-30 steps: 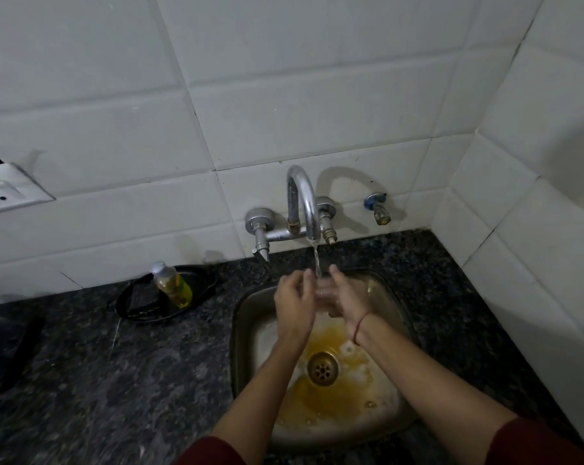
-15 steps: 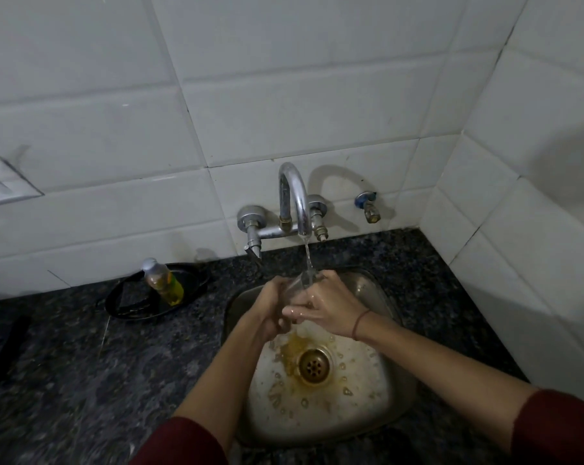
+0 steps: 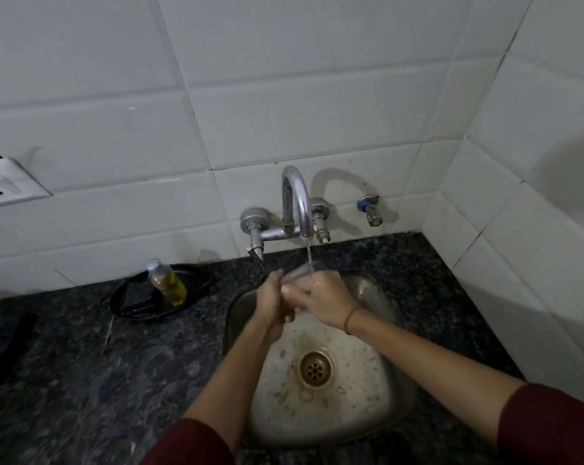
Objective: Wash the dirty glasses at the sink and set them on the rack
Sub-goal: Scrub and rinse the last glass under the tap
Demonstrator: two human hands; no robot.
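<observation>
Drawn together since a second ago: left grip [image 3: 273, 305] and right grip [image 3: 322, 298], then apart with fingers raised beside the stream, now clasped over the sink [image 3: 384, 297]. Gone too from the basin floor: the yellow-orange puddle, rinsed down to scattered droplets and a faint stain near the drain [image 3: 314, 367].

Mid-wash, by the look of it. Both grips curled round one clear glass [image 3: 299, 272], held just under the faucet [image 3: 295, 199] with its rim in the thin stream. Cannot tell whether any fingers reach inside; mostly hidden by the hands. Judged as rinsing, not yet finished. Nothing seen set on a rack: no rack in view, nor any other glasses, clean or dirty, so no telling how many remain. Ahead for this one: shake off, lift out of the basin, place on the rack.

Containers: sink holding only droplets and runoff, no dishes. On the bench [image 3: 82, 364] left of the sink, a black tray [image 3: 196, 275] carrying a small leaning bottle [image 3: 166, 280], part-filled with yellow liquid, probably soap.
</observation>
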